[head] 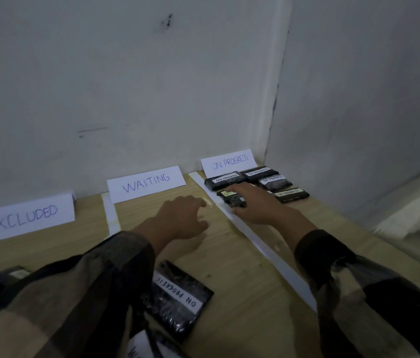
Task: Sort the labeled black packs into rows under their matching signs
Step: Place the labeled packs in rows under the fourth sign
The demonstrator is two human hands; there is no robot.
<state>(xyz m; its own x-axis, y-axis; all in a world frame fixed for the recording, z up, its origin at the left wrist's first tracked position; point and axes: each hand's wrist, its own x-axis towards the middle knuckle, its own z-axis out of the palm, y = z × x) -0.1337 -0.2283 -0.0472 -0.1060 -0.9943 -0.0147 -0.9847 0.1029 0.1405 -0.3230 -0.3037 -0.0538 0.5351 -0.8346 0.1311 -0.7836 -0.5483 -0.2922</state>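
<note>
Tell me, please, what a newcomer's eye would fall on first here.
Three handwritten signs stand along the wall: EXCLUDED sign at left, WAITING sign in the middle, ON PROGRESS sign at right. The black packs lie in rows under the last one, where the right hand lies on the front left pack. A near pack, also labelled ON PROGRESS, waits unsorted.

Five labeled black packs (276, 182) under ON PROGRESS sign (229, 162) — one stray (178, 298) nearer
</note>
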